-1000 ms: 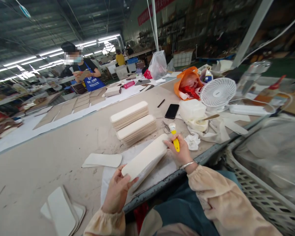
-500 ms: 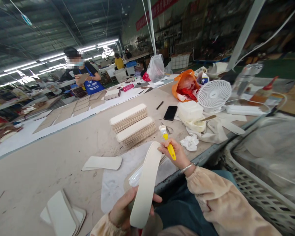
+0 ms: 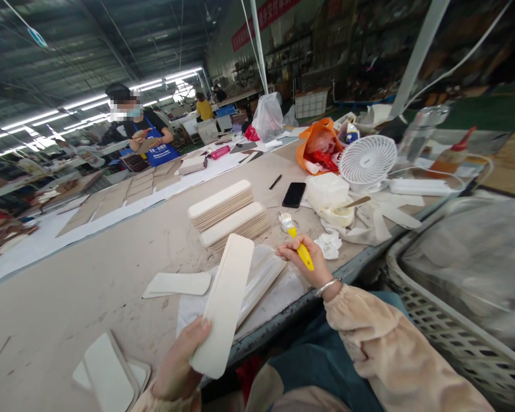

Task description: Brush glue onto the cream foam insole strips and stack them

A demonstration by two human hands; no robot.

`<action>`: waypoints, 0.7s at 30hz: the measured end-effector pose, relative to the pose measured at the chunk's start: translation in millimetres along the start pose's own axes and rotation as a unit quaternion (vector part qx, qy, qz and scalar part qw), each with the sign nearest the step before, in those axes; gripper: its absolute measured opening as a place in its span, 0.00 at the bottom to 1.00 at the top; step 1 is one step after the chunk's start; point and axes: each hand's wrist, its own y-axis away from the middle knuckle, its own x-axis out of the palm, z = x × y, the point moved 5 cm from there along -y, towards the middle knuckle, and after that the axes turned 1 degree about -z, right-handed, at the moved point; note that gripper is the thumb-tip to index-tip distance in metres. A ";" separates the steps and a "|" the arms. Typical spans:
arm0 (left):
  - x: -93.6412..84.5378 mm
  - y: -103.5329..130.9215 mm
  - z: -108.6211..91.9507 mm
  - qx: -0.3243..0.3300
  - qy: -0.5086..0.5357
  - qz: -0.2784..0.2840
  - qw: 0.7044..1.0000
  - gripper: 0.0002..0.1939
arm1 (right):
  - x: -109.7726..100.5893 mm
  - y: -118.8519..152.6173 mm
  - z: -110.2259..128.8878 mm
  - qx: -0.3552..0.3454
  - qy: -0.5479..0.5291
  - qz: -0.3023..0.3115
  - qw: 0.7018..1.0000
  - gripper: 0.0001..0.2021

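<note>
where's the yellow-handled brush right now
The yellow-handled brush is in the right hand, right of centre in the head view, left of the crumpled white tissue.

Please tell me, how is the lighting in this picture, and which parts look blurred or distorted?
Head view: strip lights glare white against a dark roof; head view: the upper-right background is dim and lacks detail; head view: the left hand looks slightly soft; head view: the thin pole and thick post lean apart, perhaps wide-angle distortion.
</note>
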 end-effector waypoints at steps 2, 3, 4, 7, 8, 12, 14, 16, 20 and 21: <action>-4.4 -1.5 1.1 0.003 0.009 -0.002 1.000 0.20 | 2.1 0.4 3.5 -0.011 0.001 0.008 1.000 0.18; -4.8 -2.9 3.5 0.003 0.006 0.002 1.000 0.21 | 3.9 1.1 3.6 -0.012 -0.001 0.013 1.000 0.18; -4.0 -4.6 6.1 0.008 -0.007 0.007 1.000 0.21 | 6.4 2.3 2.4 -0.006 -0.005 0.022 1.000 0.18; 7.7 -9.7 12.0 0.047 -0.097 0.027 0.994 0.20 | 15.4 6.9 -5.1 0.027 -0.024 0.051 0.998 0.19; 14.5 -10.6 13.1 0.066 -0.131 0.037 0.989 0.20 | 17.7 8.3 -7.6 0.032 -0.023 0.056 0.998 0.19; 33.1 -12.7 17.4 0.102 -0.172 0.051 0.978 0.18 | 16.9 9.0 -11.5 0.010 0.017 0.030 0.999 0.19; 22.5 -17.4 17.5 0.100 -0.133 0.021 0.986 0.19 | 12.0 7.1 -10.5 -0.002 0.029 0.007 1.000 0.19; -5.3 -26.6 12.5 0.108 -0.107 -0.027 0.988 0.22 | 5.3 4.3 -8.6 -0.007 0.026 -0.017 0.999 0.18; -88.5 -46.1 -14.4 0.148 -0.261 -0.210 0.931 0.29 | -8.3 -0.6 -7.0 -0.001 0.007 -0.076 0.997 0.18; -104.5 -46.6 -23.3 0.166 -0.317 -0.265 0.895 0.30 | -10.0 -1.3 -8.0 0.004 0.003 -0.084 0.996 0.19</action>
